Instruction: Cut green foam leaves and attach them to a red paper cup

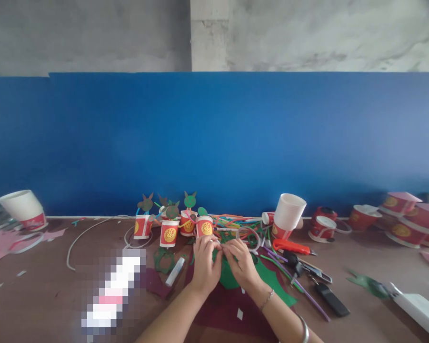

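My left hand (207, 264) and my right hand (241, 267) meet at the middle of the table, fingertips pinched close together. Between them is something small and pale, too small to make out. Under and beside my right hand lies green paper (271, 281), on top of a dark red sheet (224, 309). Just beyond my left hand stands a red and white paper cup (204, 226) with a green paper piece on top. More such cups, with paper animal heads, stand to its left, including one at the front (169, 233). A glue stick (174, 272) lies left of my left hand.
Stacked white cups (289, 214) stand behind on the right, near an orange cutter (292, 246), purple straws (312, 300) and a black key fob (331, 298). Colored straws lie behind my hands. Green-handled scissors (373, 285) are at right, pink paper (0, 245) at far left.
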The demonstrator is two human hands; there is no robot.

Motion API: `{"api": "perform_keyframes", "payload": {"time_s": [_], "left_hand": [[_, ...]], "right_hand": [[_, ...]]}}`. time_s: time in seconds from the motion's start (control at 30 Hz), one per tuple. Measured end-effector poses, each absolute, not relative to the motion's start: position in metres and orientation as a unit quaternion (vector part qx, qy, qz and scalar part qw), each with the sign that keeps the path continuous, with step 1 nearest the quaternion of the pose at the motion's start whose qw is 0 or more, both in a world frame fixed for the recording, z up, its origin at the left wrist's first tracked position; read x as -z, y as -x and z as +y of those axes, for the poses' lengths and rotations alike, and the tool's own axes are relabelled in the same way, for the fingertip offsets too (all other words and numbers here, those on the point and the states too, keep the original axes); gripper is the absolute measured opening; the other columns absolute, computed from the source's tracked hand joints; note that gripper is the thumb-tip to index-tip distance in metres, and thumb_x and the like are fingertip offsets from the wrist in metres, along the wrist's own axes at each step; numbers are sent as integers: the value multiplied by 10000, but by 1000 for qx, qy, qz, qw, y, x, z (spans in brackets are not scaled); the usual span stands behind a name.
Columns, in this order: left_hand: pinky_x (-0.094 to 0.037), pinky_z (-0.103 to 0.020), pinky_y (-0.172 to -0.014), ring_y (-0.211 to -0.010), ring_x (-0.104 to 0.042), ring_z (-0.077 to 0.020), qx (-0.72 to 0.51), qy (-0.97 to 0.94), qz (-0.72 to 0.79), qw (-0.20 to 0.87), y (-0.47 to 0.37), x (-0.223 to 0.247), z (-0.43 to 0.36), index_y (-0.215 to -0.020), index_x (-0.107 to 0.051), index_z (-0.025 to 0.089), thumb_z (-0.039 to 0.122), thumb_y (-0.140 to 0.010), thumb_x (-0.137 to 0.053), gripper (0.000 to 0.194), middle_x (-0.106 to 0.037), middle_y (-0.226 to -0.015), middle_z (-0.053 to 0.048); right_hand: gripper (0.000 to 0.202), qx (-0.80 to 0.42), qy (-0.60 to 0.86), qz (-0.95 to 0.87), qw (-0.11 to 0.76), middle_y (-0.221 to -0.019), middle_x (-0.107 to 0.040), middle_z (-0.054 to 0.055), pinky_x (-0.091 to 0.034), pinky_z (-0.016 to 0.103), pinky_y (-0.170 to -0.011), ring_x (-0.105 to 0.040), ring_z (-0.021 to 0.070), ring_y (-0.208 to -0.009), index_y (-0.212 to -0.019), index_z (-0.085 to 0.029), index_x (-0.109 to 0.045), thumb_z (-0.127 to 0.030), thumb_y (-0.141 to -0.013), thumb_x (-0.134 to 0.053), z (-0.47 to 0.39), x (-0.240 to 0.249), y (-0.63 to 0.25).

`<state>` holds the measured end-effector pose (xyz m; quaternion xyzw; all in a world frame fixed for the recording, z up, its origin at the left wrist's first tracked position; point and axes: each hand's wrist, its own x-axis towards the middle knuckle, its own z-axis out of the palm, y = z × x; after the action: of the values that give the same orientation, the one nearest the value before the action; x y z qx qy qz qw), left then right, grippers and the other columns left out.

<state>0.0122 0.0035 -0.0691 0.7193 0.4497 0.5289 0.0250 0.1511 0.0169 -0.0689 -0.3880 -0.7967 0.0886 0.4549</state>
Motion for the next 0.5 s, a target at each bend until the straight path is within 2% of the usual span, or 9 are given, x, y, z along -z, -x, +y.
{"api": "perform_keyframes", "payload": {"time_s": [0.1, 0.17, 0.23, 0.3, 0.4, 0.5], "left_hand": [[-415, -394, -865, -959, -520, -211, -578, -672, 463, 7, -7, 69, 9, -833, -508, 192, 171, -862, -435, 81, -560, -947, -74], [-427, -382, -834, -909, -526, -204, -623, -619, 478, -9, -1, 67, 16, -880, -492, 187, 191, -877, -420, 72, -550, -925, -80], [-440, -361, -785, -838, -529, -194, -663, -569, 486, -26, 7, 63, 22, -897, -476, 182, 214, -887, -406, 78, -538, -876, -74], [-447, -337, -738, -784, -523, -181, -686, -534, 494, -24, 16, 55, 28, -893, -463, 182, 240, -891, -404, 82, -528, -847, -65], [-447, -313, -717, -759, -513, -168, -715, -489, 500, -16, 28, 39, 32, -849, -447, 187, 275, -885, -423, 99, -497, -805, -40], [-450, -309, -730, -763, -522, -162, -733, -467, 494, -3, 36, 26, 33, -855, -464, 185, 311, -866, -462, 126, -507, -803, -32]], "right_hand": [[290, -81, 431, -776, 454, -955, -615, 79, -420, 371, -827, -548, 208, -897, -1150, -206, -545, -218, -924, -364, 15, 67, -150], [268, -71, 452, -779, 428, -921, -614, 78, -425, 359, -809, -549, 210, -876, -1093, -191, -561, -189, -906, -369, 12, 66, -144], [239, -71, 443, -821, 353, -859, -619, 62, -429, 331, -770, -551, 204, -836, -966, -199, -606, -140, -871, -395, 7, 65, -135], [281, -79, 406, -871, 264, -881, -630, 47, -431, 302, -770, -556, 196, -857, -1026, -215, -591, -99, -819, -440, 2, 66, -120], [247, -49, 356, -917, 175, -927, -627, 58, -436, 297, -771, -554, 202, -884, -1044, -213, -578, -177, -818, -484, 0, 68, -93], [218, -24, 318, -936, 147, -960, -642, 62, -438, 339, -796, -562, 210, -897, -1025, -227, -586, -262, -861, -448, 4, 69, -63]]}}
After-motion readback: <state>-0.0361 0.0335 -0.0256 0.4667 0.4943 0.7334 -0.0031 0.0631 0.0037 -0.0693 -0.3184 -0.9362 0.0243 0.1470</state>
